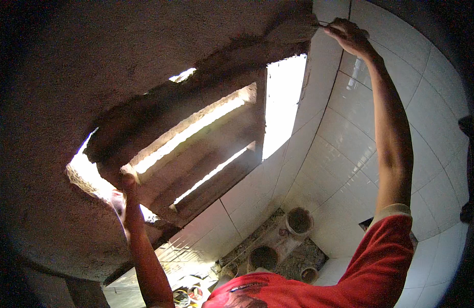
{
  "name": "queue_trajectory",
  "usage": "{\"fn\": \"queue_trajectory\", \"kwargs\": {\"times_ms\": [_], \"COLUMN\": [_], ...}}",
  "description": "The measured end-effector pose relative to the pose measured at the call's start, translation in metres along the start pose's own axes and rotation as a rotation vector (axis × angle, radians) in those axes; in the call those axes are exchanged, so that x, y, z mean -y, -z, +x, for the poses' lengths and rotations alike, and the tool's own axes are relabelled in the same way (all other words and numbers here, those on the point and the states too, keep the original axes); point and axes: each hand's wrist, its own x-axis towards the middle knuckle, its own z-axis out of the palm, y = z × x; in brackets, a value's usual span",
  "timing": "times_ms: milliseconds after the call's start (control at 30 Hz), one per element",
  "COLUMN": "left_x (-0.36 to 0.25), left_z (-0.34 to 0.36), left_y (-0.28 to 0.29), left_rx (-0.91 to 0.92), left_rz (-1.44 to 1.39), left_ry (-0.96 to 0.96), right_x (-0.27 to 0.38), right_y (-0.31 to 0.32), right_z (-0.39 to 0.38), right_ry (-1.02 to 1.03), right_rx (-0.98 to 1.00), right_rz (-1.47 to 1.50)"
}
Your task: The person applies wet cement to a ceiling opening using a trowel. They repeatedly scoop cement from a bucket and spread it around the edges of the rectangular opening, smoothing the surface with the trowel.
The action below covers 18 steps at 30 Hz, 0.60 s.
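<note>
My right hand (348, 37) is raised high at the upper right, closed around a thin metal tool (321, 23). The tool points left against the rough cement wall (216, 31), where the tile meets it; its far end is lost in shadow. Lower on the left, my left hand (123, 195) is closed on the edge of a slatted vent frame (196, 149) set in the wall opening. Strong light glares through the slats and around this hand, partly hiding its fingers. The frame looks tilted, with bright gaps around it.
Glossy white tiles (350, 138) cover the wall on the right. Far below on the floor are a pale bucket (288, 222), a dark round container (262, 256) and a smaller pot (309, 275), amid rubble. Tangled cables or bands (181, 297) lie at the bottom.
</note>
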Motion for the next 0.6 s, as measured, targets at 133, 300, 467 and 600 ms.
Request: {"fn": "queue_trajectory", "kwargs": {"times_ms": [133,300,467,600], "left_x": [-0.011,-0.022,-0.021,-0.021], "left_z": [-0.008,-0.012,-0.01,-0.012], "left_y": [-0.001,-0.01,-0.008,-0.009], "left_rx": [0.156,0.146,0.093,0.176], "left_rz": [0.151,0.144,0.124,0.098], "left_ry": [-0.157,-0.165,-0.187,-0.135], "right_x": [0.02,0.06,0.049,0.014], "right_y": [0.019,0.022,0.006,0.002], "right_z": [-0.008,-0.005,0.005,0.008], "right_ry": [-0.031,0.145,0.092,0.189], "right_rx": [-0.025,0.062,0.059,-0.017], "right_rz": [-0.017,-0.084,-0.148,-0.185]}}
